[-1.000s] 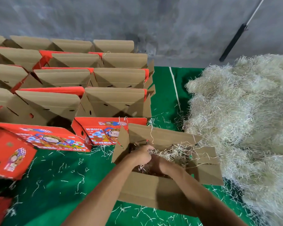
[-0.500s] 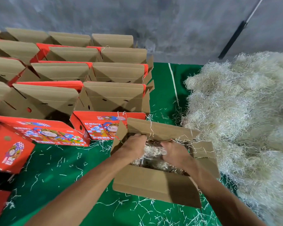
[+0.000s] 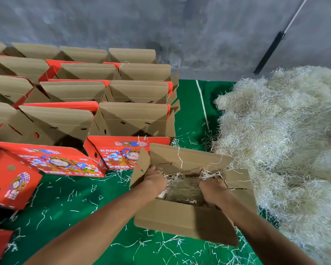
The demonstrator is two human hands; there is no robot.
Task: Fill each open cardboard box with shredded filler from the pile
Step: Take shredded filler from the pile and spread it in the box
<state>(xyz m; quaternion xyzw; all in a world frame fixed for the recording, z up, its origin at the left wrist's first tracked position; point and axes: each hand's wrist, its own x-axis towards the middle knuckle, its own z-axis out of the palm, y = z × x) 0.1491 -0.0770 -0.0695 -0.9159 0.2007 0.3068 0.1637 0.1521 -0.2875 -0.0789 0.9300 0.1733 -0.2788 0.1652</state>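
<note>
The open box (image 3: 185, 217) sits low in the centre of the frame on the green mat (image 3: 69, 207), just left of the filler pile (image 3: 287, 146), with the left hand (image 3: 154, 181) and right hand (image 3: 213, 190) inside it, fingers buried in shredded filler (image 3: 183, 188), their grip impossible to tell.

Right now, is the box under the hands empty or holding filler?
Holding filler: the open box has shredded filler covering its inside between the left hand and right hand.

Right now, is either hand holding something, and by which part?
Both hands, left hand and right hand, are down in the filler inside the open box; whether their fingers grip it cannot be told.
</note>
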